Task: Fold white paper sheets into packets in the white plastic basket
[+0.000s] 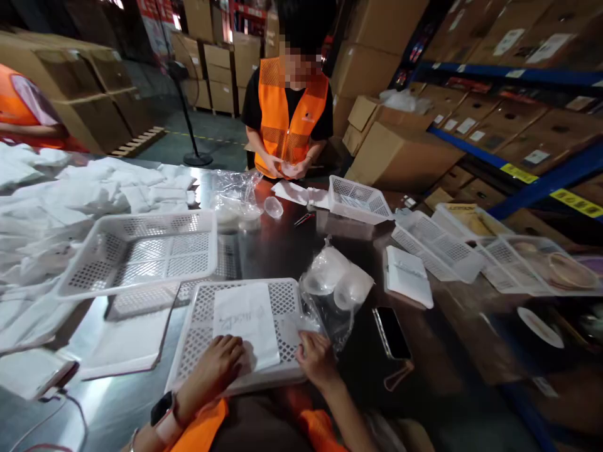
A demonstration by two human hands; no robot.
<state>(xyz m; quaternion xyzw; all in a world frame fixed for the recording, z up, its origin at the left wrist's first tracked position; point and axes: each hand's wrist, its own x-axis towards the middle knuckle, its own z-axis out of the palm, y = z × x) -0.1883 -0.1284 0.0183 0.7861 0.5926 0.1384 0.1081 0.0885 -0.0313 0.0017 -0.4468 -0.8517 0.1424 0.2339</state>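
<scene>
A white perforated basket point(188, 339), apparently upturned, lies in front of me with a flat white paper packet point(247, 320) on it; the packet bears printing. My left hand point(221, 361) rests on the packet's left lower edge, fingers bent over it and thumb hidden. At the basket's right side, my right hand point(318, 358) pinches a translucent plastic piece point(291, 328), whose exact shape is blurred. Just beyond that hand, a clear plastic bag point(336, 279) holds round translucent cups.
White packets point(94, 194) are heaped at left beside another basket point(141, 251). A phone point(392, 333), white notebook point(407, 276) and several baskets point(438, 245) lie at right. Opposite, a person in an orange vest point(292, 119) holds a clear cup. Dark-handled scissors point(304, 218) lie mid-table.
</scene>
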